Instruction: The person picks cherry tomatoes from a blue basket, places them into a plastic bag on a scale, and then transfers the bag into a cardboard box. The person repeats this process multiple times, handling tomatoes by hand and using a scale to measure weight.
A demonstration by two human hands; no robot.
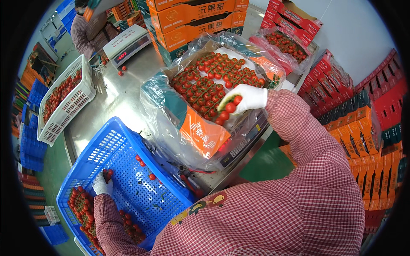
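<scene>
White gloves cover both hands. My right hand (245, 100) holds a short truss of cherry tomatoes (230, 108) over the near right part of a plastic-lined carton (198, 131). Rows of cherry tomatoes on the vine (205, 86) lie in that carton on a white liner. My left hand (103, 184) is inside a blue plastic crate (137, 144), its fingers closed around a few cherry tomatoes (108, 172). More vine tomatoes (81, 208) lie along the crate's left side, and another bunch (131, 225) is beside my left forearm. A few loose tomatoes are on the crate's floor.
A digital scale (128, 44) and a white crate of tomatoes (65, 99) stand on the steel table (105, 92). Stacked orange cartons (195, 22) rise behind the open one. Red-handled snips (189, 182) lie by the blue crate. A co-worker (86, 32) is at the far left.
</scene>
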